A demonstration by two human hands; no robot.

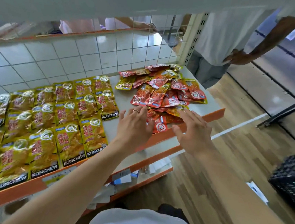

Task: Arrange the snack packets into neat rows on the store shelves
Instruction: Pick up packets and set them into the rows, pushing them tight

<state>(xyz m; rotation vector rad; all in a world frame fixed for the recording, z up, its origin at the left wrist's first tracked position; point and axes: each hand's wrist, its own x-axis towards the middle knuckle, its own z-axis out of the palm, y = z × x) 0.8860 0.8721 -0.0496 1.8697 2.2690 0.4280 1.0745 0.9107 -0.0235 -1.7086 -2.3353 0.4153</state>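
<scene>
Gold-yellow snack packets (68,115) with black bands; red-and-yellow small packets (163,90); grey shelf (125,95), orange edge (214,114); wood-grain floor (227,163).

Grey shelf (116,100), orange front edge: yellow packets (53,114) laid in overlapping rows on left; red packets (162,91) in loose pile on right.

The gold-yellow snack packets (53,121), each with a black KONCHEW band, lie flat and label-up in overlapping rows across the left and middle of the grey shelf (124,99). The smaller red packets (164,90), a few yellow ones among them, form a loose jumbled heap at the shelf's right end, reaching its front edge.
</scene>
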